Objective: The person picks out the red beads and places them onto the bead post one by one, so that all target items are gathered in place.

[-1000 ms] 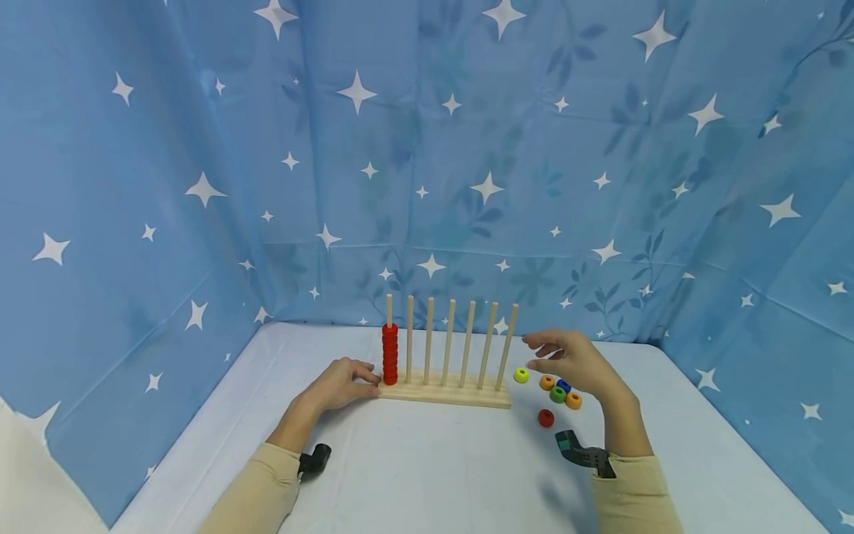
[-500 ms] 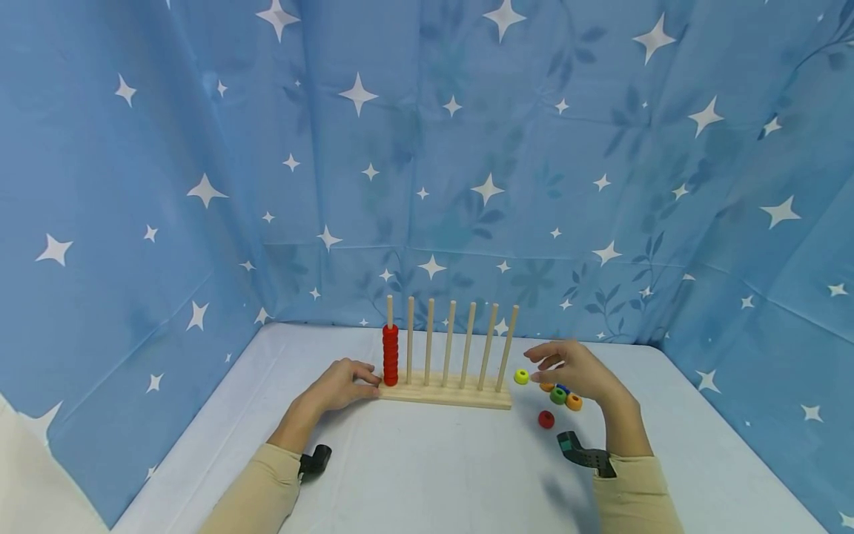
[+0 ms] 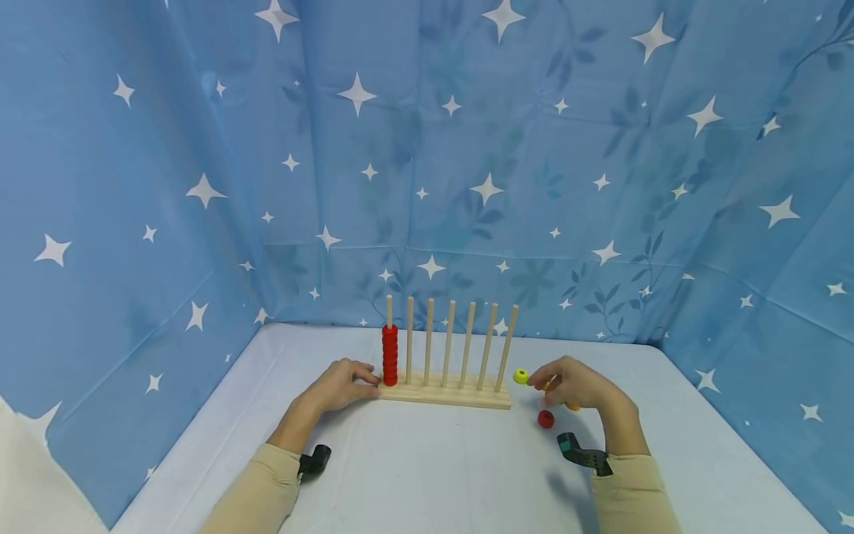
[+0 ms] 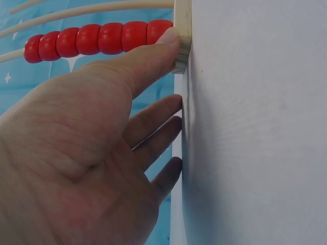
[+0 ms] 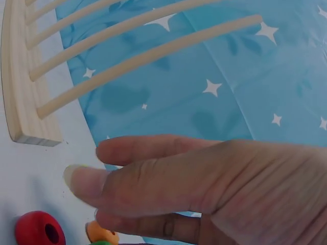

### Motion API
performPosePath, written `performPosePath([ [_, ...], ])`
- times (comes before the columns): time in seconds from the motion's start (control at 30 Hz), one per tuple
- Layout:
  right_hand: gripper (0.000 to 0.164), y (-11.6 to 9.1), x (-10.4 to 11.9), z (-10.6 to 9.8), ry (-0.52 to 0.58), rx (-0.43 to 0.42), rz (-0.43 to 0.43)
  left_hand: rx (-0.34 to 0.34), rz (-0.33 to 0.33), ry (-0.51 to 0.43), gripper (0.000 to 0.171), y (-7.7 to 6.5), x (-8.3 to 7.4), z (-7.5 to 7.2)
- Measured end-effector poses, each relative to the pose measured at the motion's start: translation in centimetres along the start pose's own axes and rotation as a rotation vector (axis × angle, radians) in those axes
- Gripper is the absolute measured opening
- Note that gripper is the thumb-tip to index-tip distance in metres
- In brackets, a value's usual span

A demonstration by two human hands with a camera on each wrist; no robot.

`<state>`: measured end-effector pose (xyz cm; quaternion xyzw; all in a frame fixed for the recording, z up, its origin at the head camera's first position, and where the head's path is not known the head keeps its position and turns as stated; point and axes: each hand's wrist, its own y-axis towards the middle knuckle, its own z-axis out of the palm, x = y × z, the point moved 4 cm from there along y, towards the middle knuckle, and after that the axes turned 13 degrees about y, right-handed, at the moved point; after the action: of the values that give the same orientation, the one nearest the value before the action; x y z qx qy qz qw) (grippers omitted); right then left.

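A wooden peg rack [image 3: 443, 397] with a row of upright pegs stands mid-table, several red beads [image 3: 390, 356] stacked on its leftmost peg. My left hand [image 3: 342, 384] grips the rack's left end; in the left wrist view its thumb [image 4: 153, 53] presses the base and the lower fingers reach the tabletop. To the rack's right, my right hand [image 3: 579, 383] hovers over loose beads with fingers bent loosely, nothing seen between them. A yellow bead [image 3: 520, 376] lies by its fingertips and a red bead [image 3: 545, 420] below its thumb. Orange [image 5: 100, 233] and green [image 5: 103, 243] beads are mostly covered by this hand.
The white-covered table [image 3: 434, 475] backs onto a blue star-patterned curtain [image 3: 427, 148]. Several bare pegs [image 3: 469, 345] rise between the red stack and the right hand. A dark wrist-worn camera [image 3: 583, 454] juts from the right wrist.
My right hand has lowered toward the table, its fingers drawing closer to the loose beads and hiding more of them. The left hand and the rack stay in place.
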<state>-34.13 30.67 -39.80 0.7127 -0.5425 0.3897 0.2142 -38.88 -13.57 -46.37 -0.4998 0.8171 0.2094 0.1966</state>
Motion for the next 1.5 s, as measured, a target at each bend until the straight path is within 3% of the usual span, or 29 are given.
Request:
performPosePath([
  [0.23,0.036,0.2,-0.6,0.5,-0.026,0.029,0.122,0.01,-0.014,0.0,0.022,0.0,-0.1,-0.1],
  [0.67,0.029,0.5,-2.0,1.6,-0.068,0.047,0.204,0.007,-0.017,-0.003,0.022,0.0,-0.1,-0.1],
  [1.07,0.024,0.7,-2.1,1.7,-0.078,0.065,0.152,0.001,-0.011,0.006,0.021,-0.1,-0.1,-0.1],
  [1.27,0.015,0.8,-1.3,1.2,-0.049,0.057,0.042,0.006,-0.015,0.01,0.02,0.0,-0.1,0.0],
  [1.5,0.025,0.6,0.1,0.4,-0.038,-0.019,-0.04,0.006,-0.014,0.012,0.02,-0.1,-0.1,0.0],
])
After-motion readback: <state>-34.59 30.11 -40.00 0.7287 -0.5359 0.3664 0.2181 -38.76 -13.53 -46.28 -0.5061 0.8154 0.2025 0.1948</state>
